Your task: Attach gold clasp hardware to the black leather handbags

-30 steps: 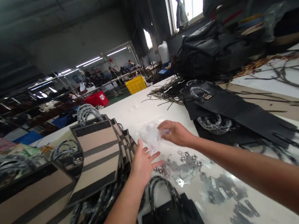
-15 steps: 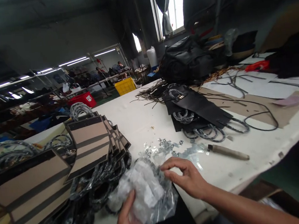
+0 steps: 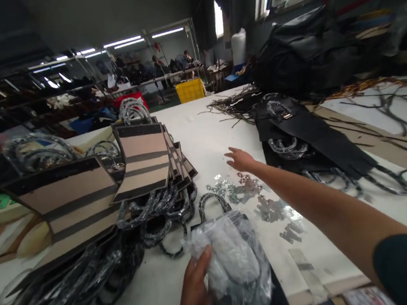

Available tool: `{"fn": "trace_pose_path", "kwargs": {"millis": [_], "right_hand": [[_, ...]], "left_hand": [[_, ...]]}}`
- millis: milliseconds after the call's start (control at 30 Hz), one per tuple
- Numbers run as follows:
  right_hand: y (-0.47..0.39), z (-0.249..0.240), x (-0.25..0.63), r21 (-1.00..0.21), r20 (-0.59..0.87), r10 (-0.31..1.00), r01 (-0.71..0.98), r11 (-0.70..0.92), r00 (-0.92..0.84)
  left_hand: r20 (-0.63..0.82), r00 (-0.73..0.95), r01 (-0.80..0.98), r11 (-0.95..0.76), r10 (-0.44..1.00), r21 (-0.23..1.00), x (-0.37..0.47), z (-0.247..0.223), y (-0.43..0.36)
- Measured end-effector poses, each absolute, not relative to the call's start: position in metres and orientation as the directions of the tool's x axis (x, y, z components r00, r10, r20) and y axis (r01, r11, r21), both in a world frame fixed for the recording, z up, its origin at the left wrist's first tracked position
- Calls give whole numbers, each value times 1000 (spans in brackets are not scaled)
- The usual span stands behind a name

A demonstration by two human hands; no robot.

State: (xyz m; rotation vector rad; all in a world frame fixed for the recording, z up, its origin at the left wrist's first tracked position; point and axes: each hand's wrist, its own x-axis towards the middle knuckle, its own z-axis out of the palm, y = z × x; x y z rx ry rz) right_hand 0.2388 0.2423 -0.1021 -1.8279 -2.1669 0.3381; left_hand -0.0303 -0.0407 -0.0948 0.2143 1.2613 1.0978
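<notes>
- Here's my left hand (image 3: 198, 287), low in the view, thumb pressed over the near left side of a crumpled clear plastic bag (image 3: 232, 265), clamped on it.
- The bag lies over a black bag piece (image 3: 274, 289) at the near part of the white table (image 3: 217, 141), and that piece's looped handle (image 3: 211, 200) pokes out just beyond the plastic.
- And there's my right hand (image 3: 240, 159), stretched out over the middle of the table, fingers apart and nothing in them; whether the fingertips touch the surface, I can't tell.
- Right below that hand, thin metal plates (image 3: 235, 187) lie scattered on the white top, with more of them trailing nearer to me, on the right of the plastic bag.
- Over on the left we've got striped beige-and-black panels (image 3: 142, 158), stacked and overlapping, with plastic-wrapped handles (image 3: 151, 210) bunched around them.
- Across on the right, black panels (image 3: 309, 128) lie in a spread, their wrapped handles sticking out, and dark cords (image 3: 236, 102) sit in a tangle near their far end.
- Beyond the table's far edge stands a yellow crate (image 3: 190, 91).
</notes>
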Motion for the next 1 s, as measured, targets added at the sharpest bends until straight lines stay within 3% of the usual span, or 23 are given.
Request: {"fn": "trace_pose_path", "kwargs": {"millis": [133, 300, 433, 533, 633, 700, 800, 867, 1000], "right_hand": [[261, -121, 243, -252, -29, 984, 954, 161, -174], [224, -112, 281, -151, -61, 986, 978, 147, -157], [154, -95, 301, -147, 5, 985, 974, 172, -173], [80, -90, 285, -396, 197, 963, 884, 248, -182], [8, -98, 251, -776, 121, 979, 600, 195, -161], [-27, -106, 231, -926, 13, 995, 374, 50, -100], [-56, -115, 214, -991, -123, 992, 57, -122, -7], [-64, -118, 212, -990, -123, 990, -74, -118, 64], [-71, -115, 215, -992, -38, 992, -121, -23, 120]], "left_hand": [[-670, -99, -584, 502, 736, 638, -34, -96, -43], [-671, -27, -649, 498, 741, 576, -33, -99, -43], [-620, -111, -584, 453, 777, 673, -34, -95, -43], [-554, -167, -526, 401, 816, 750, -34, -81, -41], [-467, -161, -442, 360, 869, 822, -32, -56, -37], [-370, -142, -347, 304, 918, 887, -27, -36, -34], [-251, -83, -276, 220, 964, 936, -17, -6, -31], [-205, -31, -293, 187, 978, 938, -10, 10, -29], [-146, 14, -279, 144, 989, 949, 2, 31, -28]]}}
